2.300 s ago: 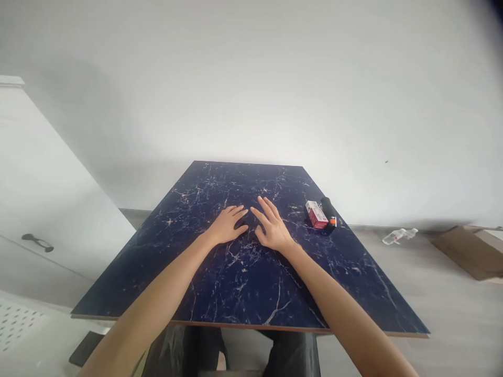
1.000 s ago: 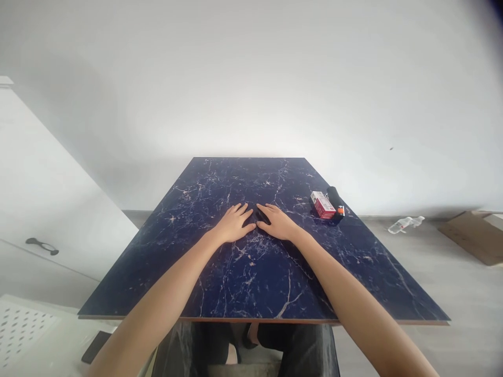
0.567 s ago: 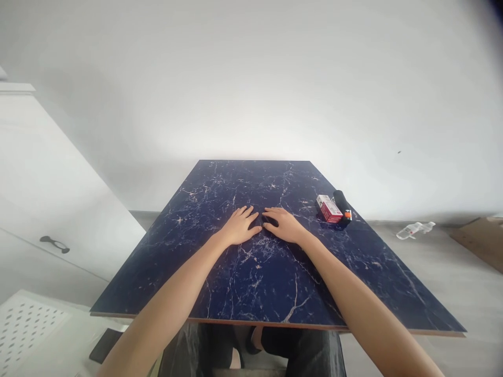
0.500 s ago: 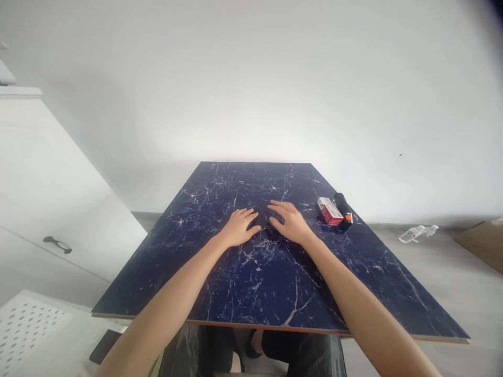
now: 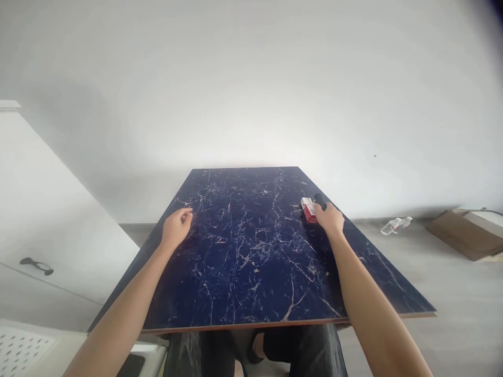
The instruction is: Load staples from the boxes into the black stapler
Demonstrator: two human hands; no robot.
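Observation:
My right hand (image 5: 330, 218) is at the right side of the dark blue marbled table (image 5: 251, 283), its fingers closed around a black cylinder (image 5: 320, 200). Only the far end of that cylinder shows; the hand covers the rest. Close against the fingers on the left lies a small red and white box (image 5: 308, 210). Over the table's left edge area, my left hand (image 5: 177, 226) is curled, thumb near the bent fingers, with nothing visible in it.
A white cabinet with a dark handle (image 5: 36, 265) stands left of the table. To the right, a clear plastic bottle (image 5: 391, 226) and a brown cardboard box (image 5: 463, 234) lie on the floor. A white wall (image 5: 251, 104) rises behind the table.
Both hands have moved apart from the table's middle. My left went left and curled up; my right went right and closed on the black cylinder. The view has turned slightly right.

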